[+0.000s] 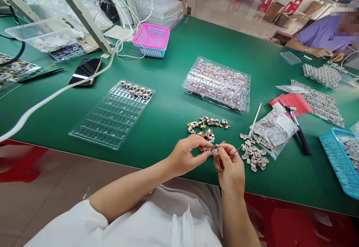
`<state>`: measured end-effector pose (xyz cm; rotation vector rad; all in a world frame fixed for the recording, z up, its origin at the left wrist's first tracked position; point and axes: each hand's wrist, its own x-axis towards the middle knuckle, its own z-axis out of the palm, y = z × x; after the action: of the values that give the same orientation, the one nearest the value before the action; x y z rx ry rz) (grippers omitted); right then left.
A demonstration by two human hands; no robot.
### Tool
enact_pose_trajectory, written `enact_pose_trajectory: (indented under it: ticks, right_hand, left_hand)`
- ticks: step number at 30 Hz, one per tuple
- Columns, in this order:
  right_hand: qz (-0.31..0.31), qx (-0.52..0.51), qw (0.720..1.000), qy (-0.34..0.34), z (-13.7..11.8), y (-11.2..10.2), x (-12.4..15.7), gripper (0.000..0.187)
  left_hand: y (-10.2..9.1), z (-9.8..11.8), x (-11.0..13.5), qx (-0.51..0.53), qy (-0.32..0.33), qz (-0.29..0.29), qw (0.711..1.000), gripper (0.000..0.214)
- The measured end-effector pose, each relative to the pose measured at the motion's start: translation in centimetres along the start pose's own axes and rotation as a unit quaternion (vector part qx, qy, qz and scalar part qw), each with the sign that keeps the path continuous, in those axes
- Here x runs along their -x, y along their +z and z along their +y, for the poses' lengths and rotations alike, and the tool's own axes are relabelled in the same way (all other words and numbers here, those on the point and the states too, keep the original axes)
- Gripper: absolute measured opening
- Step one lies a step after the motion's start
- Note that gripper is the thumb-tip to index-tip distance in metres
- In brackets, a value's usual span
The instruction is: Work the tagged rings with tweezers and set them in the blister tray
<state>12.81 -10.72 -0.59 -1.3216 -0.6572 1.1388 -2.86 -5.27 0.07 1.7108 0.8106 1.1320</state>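
My left hand and my right hand meet near the table's front edge, fingertips pinched on a small beige plastic part. A thin dark tool also sticks out of my right hand; its kind is hidden by the fingers. Just beyond my fingers lie several curved beige parts with yellow tabs. Right of my right hand is a loose pile of small beige plastic shells. Off to the left, a clear compartment tray carries several round beige parts in its far rows.
A stack of filled clear trays sits beyond my hands. Rightward are a bag of shells, a black-handled tool and a blue basket. A phone, white cable and pink basket are leftward. A co-worker sits far right.
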Motion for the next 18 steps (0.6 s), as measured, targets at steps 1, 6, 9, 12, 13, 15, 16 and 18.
enact_pose_trajectory:
  ticks: [1, 6, 9, 12, 13, 15, 16, 18]
  right_hand:
    - [-0.009, 0.033, 0.999, -0.024, 0.0, -0.2, 0.2, 0.023]
    - [-0.073, 0.252, 0.94, -0.219, -0.4, -1.4, 0.9, 0.033]
    - [-0.087, 0.307, 0.899, -0.299, -0.5, -1.7, 1.0, 0.021]
    - [-0.103, 0.308, 0.892, -0.314, -0.5, -1.8, 1.0, 0.025]
    - [-0.106, 0.305, 0.894, -0.311, -0.5, -1.8, 1.0, 0.027]
    - [-0.107, 0.292, 0.904, -0.294, -0.5, -1.8, 1.0, 0.026]
    - [-0.105, 0.281, 0.913, -0.277, -0.5, -1.8, 1.1, 0.025]
    - [-0.101, 0.242, 0.936, -0.234, -0.4, -1.6, 1.2, 0.02]
  left_hand:
    - [-0.2, 0.1, 0.0, 0.008, -0.019, 0.002, 1.0, 0.014]
    - [-0.7, 0.8, 0.3, 0.114, -0.181, -0.028, 0.976, 0.021]
    - [-0.8, 1.0, 0.4, 0.214, -0.248, -0.066, 0.942, 0.025]
    - [-0.9, 1.0, 0.4, 0.224, -0.247, -0.067, 0.94, 0.025]
    - [-1.0, 0.9, 0.4, 0.207, -0.234, -0.063, 0.948, 0.024]
    - [-0.9, 0.8, 0.3, 0.173, -0.201, -0.057, 0.963, 0.023]
    - [-0.9, 0.8, 0.3, 0.162, -0.187, -0.056, 0.967, 0.023]
    - [-0.7, 0.8, 0.2, 0.149, -0.167, -0.056, 0.973, 0.023]
